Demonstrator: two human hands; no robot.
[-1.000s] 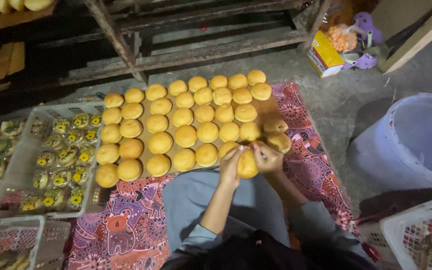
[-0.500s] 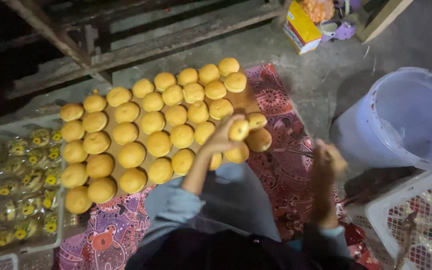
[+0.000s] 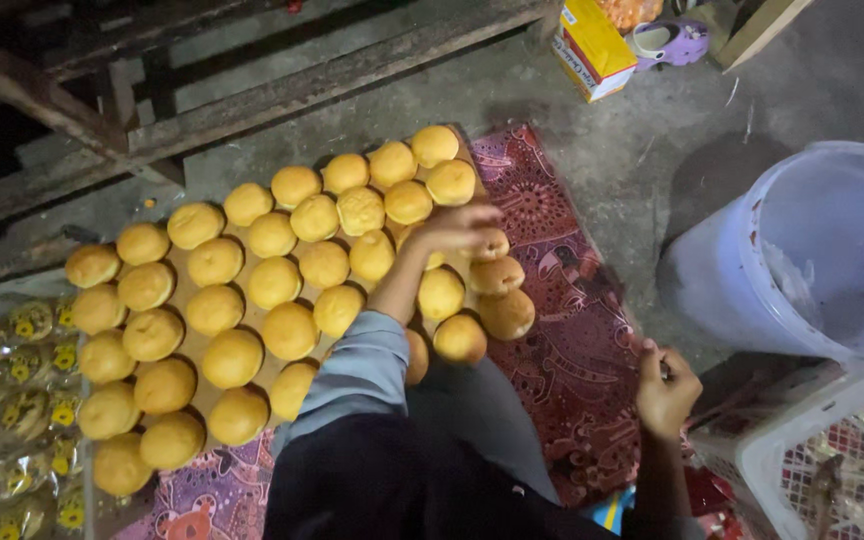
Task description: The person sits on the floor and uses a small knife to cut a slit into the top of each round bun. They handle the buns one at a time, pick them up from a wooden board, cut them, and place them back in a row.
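— Looking down from the head camera: where's the left hand [image 3: 457,228]?

— Out over the buns [image 3: 272,283], at about one o'clock from the sleeve [image 3: 357,365]. Its grip looks curled down onto a bun [image 3: 493,244] at the right edge of the batch, though the fingers hide most of it, so I can't tell if it's truly clamped.

— Why are the buns laid like that?

— In slanting rows, touching, on a flat board over the patterned cloth [image 3: 562,330]. I'd judge that keeps them off the concrete floor [image 3: 592,150] and easy to count.

— And the right hand [image 3: 667,388]?

— Off at four o'clock, well apart from the buns, near the white crate [image 3: 802,450]. Grip closed in a loose fist; whether it holds anything small I cannot tell.

— What else is about?

— A pale bucket [image 3: 752,290] at three o'clock, just beside the crate. Bagged goods [image 3: 12,400] at nine o'clock. A yellow box [image 3: 592,45] at twelve.
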